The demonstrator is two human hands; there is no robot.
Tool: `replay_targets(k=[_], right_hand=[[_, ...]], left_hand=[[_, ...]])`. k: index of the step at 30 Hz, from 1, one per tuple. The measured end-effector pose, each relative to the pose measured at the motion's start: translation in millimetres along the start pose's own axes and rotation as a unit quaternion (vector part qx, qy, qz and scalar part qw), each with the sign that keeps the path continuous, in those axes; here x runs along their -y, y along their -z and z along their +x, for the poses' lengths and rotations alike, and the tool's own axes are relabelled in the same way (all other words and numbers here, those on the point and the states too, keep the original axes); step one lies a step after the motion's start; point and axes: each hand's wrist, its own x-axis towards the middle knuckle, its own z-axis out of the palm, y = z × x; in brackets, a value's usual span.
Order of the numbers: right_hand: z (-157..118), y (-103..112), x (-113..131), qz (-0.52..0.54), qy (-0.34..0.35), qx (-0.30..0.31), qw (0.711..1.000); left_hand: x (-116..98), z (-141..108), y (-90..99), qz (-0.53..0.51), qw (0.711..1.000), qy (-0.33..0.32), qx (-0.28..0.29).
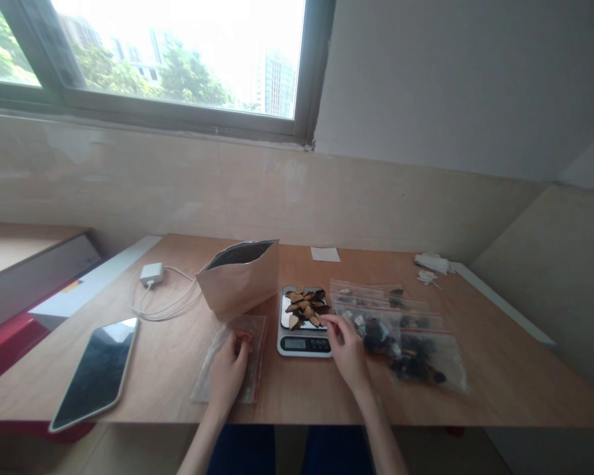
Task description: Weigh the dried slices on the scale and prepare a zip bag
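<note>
My left hand (228,373) rests on a clear zip bag (230,359) with a red seal strip, its fingers gripping the bag near the top. My right hand (346,353) reaches to the front right corner of the steel pan of a digital kitchen scale (301,344). Its fingertips are at the edge of a heap of dried brown slices (304,309). I cannot tell whether they pinch a slice. To the right of that hand lie several zip bags (416,349) holding dark dried pieces. A kraft paper pouch (240,280) stands open behind my left hand.
All this stands on a light wooden table (499,389). A dark tablet (96,373) lies at its left, near a white charger (152,273) and cable. A paper slip (325,254) and white tissue (433,264) lie at the back, below a window (178,59).
</note>
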Motion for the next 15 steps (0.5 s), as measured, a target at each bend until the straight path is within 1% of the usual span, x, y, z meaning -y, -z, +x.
replay_targets(k=[2,4,7,9,10,12,15], right_hand=[[-7.0,3.5,0.0,0.016,-0.017,-0.005,1.0],[-16.1,4.7,-0.9,0.029,-0.037,0.004,0.999],[-31.6,2.8,0.1,0.042,-0.061,0.015,0.997],[-41.7,0.4,3.9,0.047,-0.071,0.025,0.996],[-46.4,-0.9,6.7,0.05,-0.076,0.033,0.995],[-54.6,-3.3,14.1,0.057,-0.089,0.054,0.993],[-63.9,-8.0,28.2,0.074,-0.114,0.086,0.987]], left_hand=[[-2.5,-0.9,-0.3,0.026,1.0,-0.016,0.006],[-5.8,-2.6,-1.5,0.059,0.997,-0.046,0.01],[-9.0,-4.8,-6.4,0.123,0.985,-0.123,0.01],[-8.0,-4.8,-11.1,0.165,0.972,-0.17,-0.004],[-6.5,-4.2,-13.4,0.18,0.966,-0.183,-0.015],[-2.4,-2.0,-16.6,0.188,0.963,-0.19,-0.027],[3.0,0.7,-15.8,0.156,0.971,-0.18,-0.004]])
